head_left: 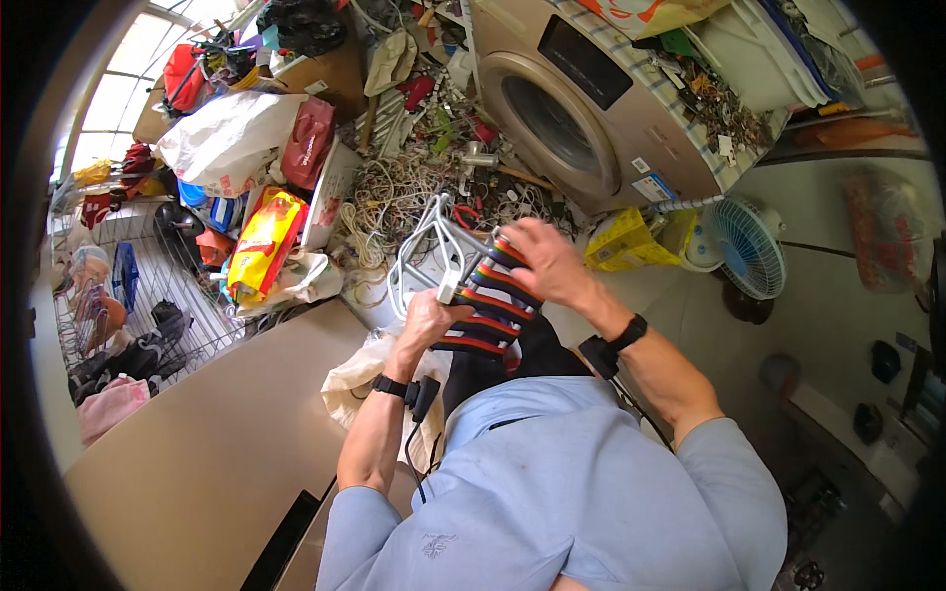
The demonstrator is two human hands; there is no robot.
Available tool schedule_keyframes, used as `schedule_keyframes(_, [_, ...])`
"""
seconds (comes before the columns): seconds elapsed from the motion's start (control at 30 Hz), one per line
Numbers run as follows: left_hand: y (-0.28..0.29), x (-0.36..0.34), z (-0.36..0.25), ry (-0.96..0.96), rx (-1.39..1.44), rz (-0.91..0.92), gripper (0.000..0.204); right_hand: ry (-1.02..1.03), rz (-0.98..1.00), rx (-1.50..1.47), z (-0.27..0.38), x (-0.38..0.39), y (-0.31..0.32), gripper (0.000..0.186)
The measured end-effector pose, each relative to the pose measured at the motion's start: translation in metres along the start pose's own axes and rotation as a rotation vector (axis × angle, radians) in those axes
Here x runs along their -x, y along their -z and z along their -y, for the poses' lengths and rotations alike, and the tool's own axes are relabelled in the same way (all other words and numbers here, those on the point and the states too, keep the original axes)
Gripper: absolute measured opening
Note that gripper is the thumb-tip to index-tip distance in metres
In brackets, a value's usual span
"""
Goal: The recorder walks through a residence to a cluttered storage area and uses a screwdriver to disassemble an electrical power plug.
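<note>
In front of my waist is what looks like a small folding stool (483, 322), with grey tube legs and a seat of dark straps striped red and orange. My left hand (426, 323) is closed on its near left side, beside a white block on the frame. My right hand (548, 260), slightly blurred, curls its fingers over the far right edge of the straps. The grey legs (431, 236) point away from me, toward a heap of cords (394, 197). A cream cloth bag (360, 379) lies beside my left forearm.
A front-loading washing machine (631, 138) stands at the far right, with a yellow bag (631, 241) and a blue fan (746, 246) near it. Bags and a red-yellow packet (268, 241) crowd the left. A beige panel (207, 463) rises at my near left.
</note>
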State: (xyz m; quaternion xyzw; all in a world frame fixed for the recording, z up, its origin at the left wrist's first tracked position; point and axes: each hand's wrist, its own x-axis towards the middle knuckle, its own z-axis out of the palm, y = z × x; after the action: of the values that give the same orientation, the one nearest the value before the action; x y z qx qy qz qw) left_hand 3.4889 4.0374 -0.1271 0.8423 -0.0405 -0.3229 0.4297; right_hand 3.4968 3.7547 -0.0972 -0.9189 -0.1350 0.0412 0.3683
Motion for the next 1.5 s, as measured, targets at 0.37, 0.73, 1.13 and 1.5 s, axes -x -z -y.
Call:
schedule_keyframes(0.37, [0.001,0.004,0.04,-0.031,0.031,0.23,0.033,0.016,0.635,0.353,-0.002,-0.016,-0.104,0.012])
schedule_keyframes(0.73, [0.063,-0.019,0.158,0.314,0.745,-0.395,0.028,-0.021,0.634,0.506,-0.043,-0.066,-0.12,0.007])
schedule_keyframes(1.13, [0.08,-0.046,0.136,0.342,1.026,-0.92,0.017,-0.139,0.682,0.425,-0.157,-0.072,-0.21,0.016])
schedule_keyframes(1.5, [0.031,-0.144,0.163,0.322,0.994,-0.864,0.017,-0.19,1.268,0.239,-0.252,0.02,-0.31,0.021])
